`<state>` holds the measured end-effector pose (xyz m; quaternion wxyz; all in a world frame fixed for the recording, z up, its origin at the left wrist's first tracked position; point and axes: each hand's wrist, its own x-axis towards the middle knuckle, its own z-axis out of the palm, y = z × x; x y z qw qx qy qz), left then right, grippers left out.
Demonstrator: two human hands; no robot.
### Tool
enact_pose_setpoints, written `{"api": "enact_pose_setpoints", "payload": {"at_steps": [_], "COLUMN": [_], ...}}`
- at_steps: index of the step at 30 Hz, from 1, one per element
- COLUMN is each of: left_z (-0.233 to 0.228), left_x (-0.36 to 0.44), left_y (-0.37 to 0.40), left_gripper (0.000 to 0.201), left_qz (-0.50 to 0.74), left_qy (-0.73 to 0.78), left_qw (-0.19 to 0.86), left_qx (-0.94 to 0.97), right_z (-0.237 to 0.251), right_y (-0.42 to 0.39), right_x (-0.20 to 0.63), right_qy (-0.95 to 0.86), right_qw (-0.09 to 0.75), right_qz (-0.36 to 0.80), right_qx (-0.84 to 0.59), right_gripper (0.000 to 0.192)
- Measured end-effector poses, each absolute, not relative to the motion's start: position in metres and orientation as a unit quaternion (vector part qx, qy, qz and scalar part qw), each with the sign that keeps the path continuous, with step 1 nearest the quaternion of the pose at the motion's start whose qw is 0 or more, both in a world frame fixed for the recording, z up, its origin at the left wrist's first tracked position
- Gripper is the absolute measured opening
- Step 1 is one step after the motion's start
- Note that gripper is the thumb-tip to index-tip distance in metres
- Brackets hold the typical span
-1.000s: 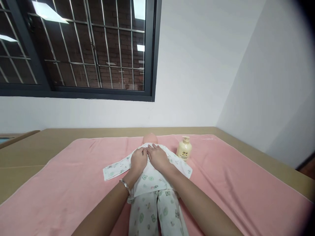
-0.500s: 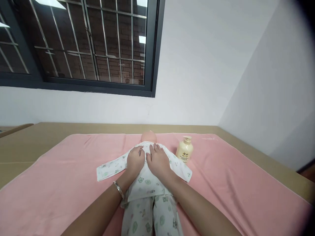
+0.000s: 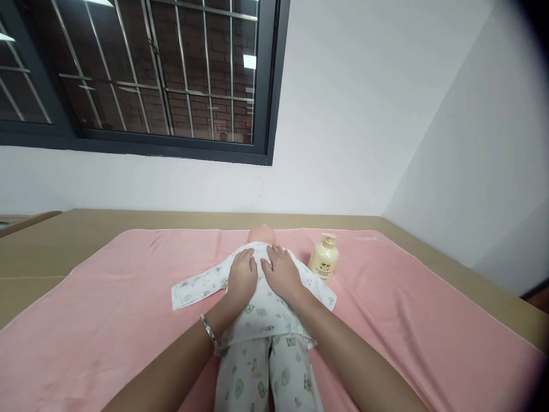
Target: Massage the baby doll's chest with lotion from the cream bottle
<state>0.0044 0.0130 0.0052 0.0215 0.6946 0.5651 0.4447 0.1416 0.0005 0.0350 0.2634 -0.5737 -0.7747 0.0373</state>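
A baby doll lies on a pink sheet, its smooth head (image 3: pixel 262 233) at the far end. It wears a white long-sleeved top (image 3: pixel 261 312) printed with small green and grey figures, and matching trousers (image 3: pixel 286 372). Both sleeves are spread out to the sides. My left hand (image 3: pixel 242 277), with a bangle (image 3: pixel 209 330) at the wrist, rests on the left part of the doll's chest, fingers stretched out. On the right part of the chest lies my right hand (image 3: pixel 281 273), flat, its fingers pointing toward the head. Neither hand holds anything.
A cream pump bottle (image 3: pixel 325 257) stands just right of the doll's sleeve. The pink sheet (image 3: pixel 128 320) covers a tan surface (image 3: pixel 47 246), whose edge shows around it. Behind are a white wall (image 3: pixel 343 114) and a dark-framed window (image 3: pixel 268 109) with metal bars.
My left hand's fingers have straightened from a more curled pose and lie flatter on the chest. My right hand stays nearly in place. The whole view has shifted slightly.
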Motion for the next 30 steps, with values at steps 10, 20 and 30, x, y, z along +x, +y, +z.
{"api": "enact_pose_setpoints", "payload": {"at_steps": [10, 20, 30], "left_z": [0.002, 0.009, 0.004], "left_x": [-0.004, 0.005, -0.001], "left_y": [0.017, 0.002, 0.015], "left_gripper": [0.045, 0.037, 0.043], "left_qz": [0.456, 0.415, 0.391], "left_qy": [0.546, 0.530, 0.564], "left_qw": [0.051, -0.063, 0.011], "left_qx": [0.701, 0.737, 0.727], "right_z": [0.033, 0.033, 0.032], "right_y": [-0.041, 0.003, -0.042], "right_x": [0.110, 0.144, 0.113], "right_qy": [-0.769, -0.779, -0.770], "right_qw": [0.213, 0.247, 0.181], "right_qz": [-0.032, 0.029, -0.085], "right_qx": [-0.602, -0.575, -0.605], "right_gripper": [0.054, 0.055, 0.054]}}
